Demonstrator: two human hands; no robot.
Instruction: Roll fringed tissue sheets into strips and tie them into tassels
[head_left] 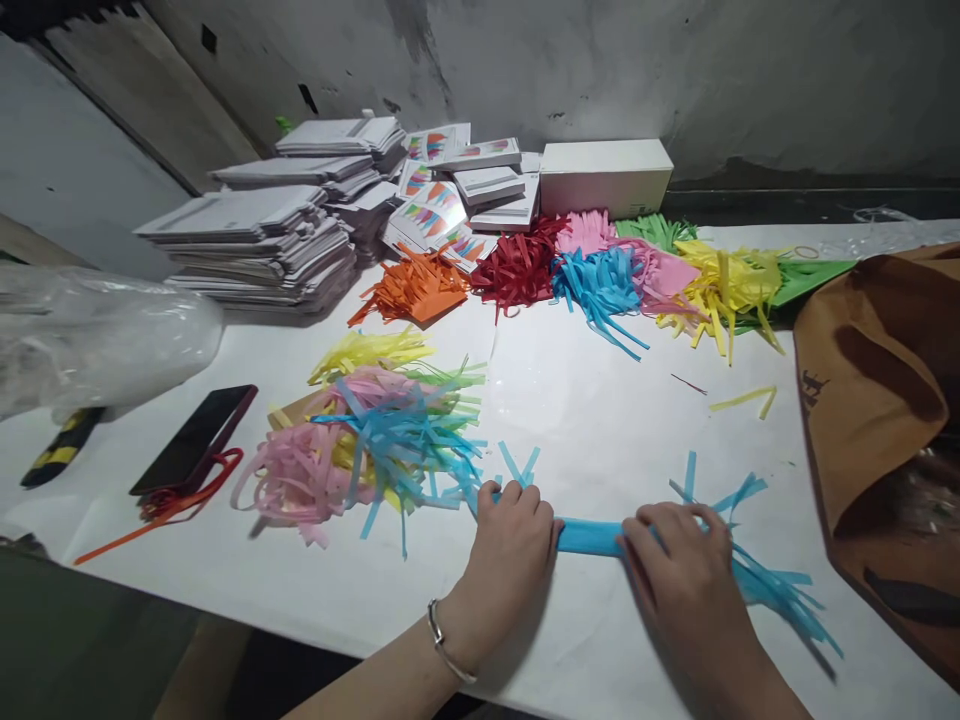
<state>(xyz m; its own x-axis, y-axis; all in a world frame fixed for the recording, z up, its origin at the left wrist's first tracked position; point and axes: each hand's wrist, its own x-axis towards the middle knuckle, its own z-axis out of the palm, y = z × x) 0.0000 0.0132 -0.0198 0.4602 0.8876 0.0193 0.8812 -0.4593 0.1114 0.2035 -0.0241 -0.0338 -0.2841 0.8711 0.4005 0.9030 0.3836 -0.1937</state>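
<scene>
A blue tissue paper tassel (590, 536) lies level across the front of the white table, its middle rolled or folded into a flat band and its fringed strips spreading out at both ends. My left hand (513, 535) is closed over the band's left part, fingers curled down on it. Over the right part, my right hand (679, 560) grips the band in the same way. Between the two hands a short stretch of smooth blue paper shows. Just left of my left hand is a pile of pink, yellow, green and blue tassels (405, 430).
Bunches of orange (420, 287), dark red (521, 265) and yellow (731, 280) fringed paper line the back, before stacked white packets (262, 240) and a white box (606, 178). A phone (196, 440) lies left. A brown bag (862, 350) stands right.
</scene>
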